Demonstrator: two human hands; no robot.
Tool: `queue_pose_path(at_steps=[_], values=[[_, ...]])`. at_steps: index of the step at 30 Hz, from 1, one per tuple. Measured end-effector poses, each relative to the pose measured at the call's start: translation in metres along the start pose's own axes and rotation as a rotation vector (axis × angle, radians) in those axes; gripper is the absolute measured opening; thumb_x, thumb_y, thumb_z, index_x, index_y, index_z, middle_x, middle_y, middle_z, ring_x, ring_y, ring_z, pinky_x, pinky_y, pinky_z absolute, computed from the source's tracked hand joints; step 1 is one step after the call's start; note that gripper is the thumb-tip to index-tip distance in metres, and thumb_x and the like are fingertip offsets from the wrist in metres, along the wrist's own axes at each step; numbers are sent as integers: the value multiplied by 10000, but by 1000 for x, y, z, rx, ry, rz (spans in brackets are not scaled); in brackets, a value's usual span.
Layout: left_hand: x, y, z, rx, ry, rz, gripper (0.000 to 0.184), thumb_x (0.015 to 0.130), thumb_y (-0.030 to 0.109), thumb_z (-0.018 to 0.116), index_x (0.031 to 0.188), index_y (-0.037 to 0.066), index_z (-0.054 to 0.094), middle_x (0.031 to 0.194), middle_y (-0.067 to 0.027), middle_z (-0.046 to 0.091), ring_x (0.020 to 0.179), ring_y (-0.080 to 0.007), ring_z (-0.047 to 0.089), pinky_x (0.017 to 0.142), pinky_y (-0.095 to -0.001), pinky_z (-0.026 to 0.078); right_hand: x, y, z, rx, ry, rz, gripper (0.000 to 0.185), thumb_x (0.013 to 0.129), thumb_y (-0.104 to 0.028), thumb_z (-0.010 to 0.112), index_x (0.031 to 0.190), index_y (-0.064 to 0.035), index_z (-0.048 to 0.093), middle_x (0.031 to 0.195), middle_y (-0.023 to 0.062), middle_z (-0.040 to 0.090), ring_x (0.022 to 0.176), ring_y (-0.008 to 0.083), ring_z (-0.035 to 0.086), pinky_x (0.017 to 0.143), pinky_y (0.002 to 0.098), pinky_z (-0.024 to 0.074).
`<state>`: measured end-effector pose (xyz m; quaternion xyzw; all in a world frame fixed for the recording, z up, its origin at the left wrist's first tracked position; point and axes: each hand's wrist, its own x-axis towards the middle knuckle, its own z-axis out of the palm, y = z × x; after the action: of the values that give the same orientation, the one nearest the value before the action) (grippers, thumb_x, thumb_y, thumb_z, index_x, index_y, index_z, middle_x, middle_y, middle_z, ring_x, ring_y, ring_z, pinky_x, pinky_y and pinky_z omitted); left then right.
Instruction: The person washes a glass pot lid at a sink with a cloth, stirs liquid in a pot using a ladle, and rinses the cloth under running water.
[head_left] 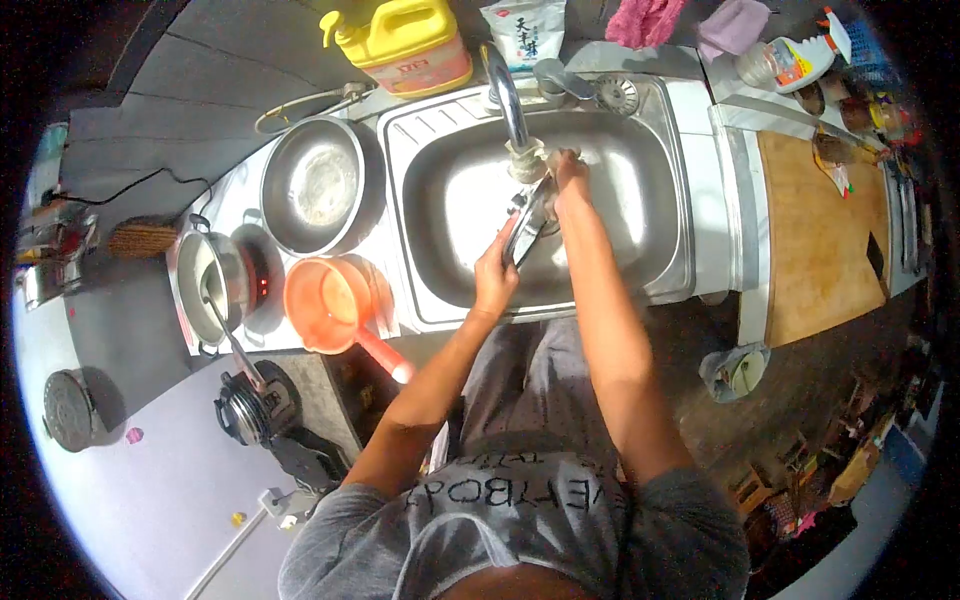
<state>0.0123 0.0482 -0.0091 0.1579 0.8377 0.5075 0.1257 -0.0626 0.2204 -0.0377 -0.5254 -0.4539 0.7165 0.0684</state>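
Over the steel sink (450,270), my left hand (495,272) is closed on a dark, shiny object (524,236) that looks like a pan lid or similar item, tilted on edge below the tap. My right hand (570,172) is at its upper end, just right of the tap's mouth, with fingers pressed together; what they pinch is too small to make out. The curved chrome tap (510,100) ends in a pale cloth-like wrap (526,160) close to both hands. Part of the held object is hidden behind my right wrist.
Left of the sink are a large grey pan (315,185), an orange dipper (325,303) and a pot (215,285) with a ladle. Behind it stand a yellow jug (410,50) and a white packet (526,35). A wooden board (815,240) and spray bottle (790,62) are at right.
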Motion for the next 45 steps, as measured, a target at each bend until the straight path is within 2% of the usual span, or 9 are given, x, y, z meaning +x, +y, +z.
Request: queue_pose_path(at_steps=[4,6,17,26,31,34,41,43,45], values=[[7,12,-1,18,-89,-90,753,625,-158,377,1314,144,422,1012,-237,592,732,-307,613,719,-279,464,-12,14,10,18,-23,48,407,895,-359,414,976,12,559,850,112,577,720,207,540,638,380,437],[22,13,1,-28,-71,-59,730,645,-144,403,1321,133,408,922,-244,596,656,-304,584,698,-297,469,-17,28,23,-81,91,-422,373,890,-364,409,795,-27,539,612,108,531,612,284,535,587,395,411],[40,-4,2,-54,-17,22,435,781,53,547,1213,79,508,900,-216,619,706,-306,625,661,-343,473,-77,40,17,-399,53,-720,325,901,-248,428,1042,45,438,857,269,578,816,433,563,724,468,422],[32,5,4,6,13,42,618,691,-114,409,1264,109,478,1025,-220,603,869,-352,610,770,-333,467,48,36,8,191,-57,-179,455,909,-425,388,890,11,516,859,163,614,820,358,575,690,437,420],[35,12,2,51,2,-71,426,765,28,524,1191,47,519,966,-197,633,836,-328,626,732,-335,475,-56,70,20,-282,66,-768,336,935,-315,375,1007,9,426,930,183,566,839,375,544,733,451,399],[40,6,-2,-23,-23,-73,399,827,192,516,1193,34,503,1003,-193,629,904,-282,627,791,-356,456,-94,59,11,-304,-97,-605,321,932,-281,365,1046,15,410,965,228,539,885,413,515,766,456,387],[36,6,-4,35,-47,-45,625,655,-141,383,1226,81,505,927,-244,604,773,-335,628,707,-321,472,-32,52,15,-330,16,-502,415,898,-305,463,1126,42,446,1026,185,567,984,331,534,861,360,405],[28,8,-6,29,-50,-56,648,656,-146,376,1244,99,496,957,-245,601,804,-340,627,718,-312,470,3,28,3,492,-218,17,270,853,-369,544,837,-105,484,723,21,483,654,156,473,606,296,407],[26,9,-3,-18,-25,-14,677,659,-154,374,1266,122,485,1042,-244,588,916,-342,617,782,-305,466,9,9,4,280,-43,-48,285,875,-393,482,773,-127,472,637,-2,460,583,148,453,539,295,387]])
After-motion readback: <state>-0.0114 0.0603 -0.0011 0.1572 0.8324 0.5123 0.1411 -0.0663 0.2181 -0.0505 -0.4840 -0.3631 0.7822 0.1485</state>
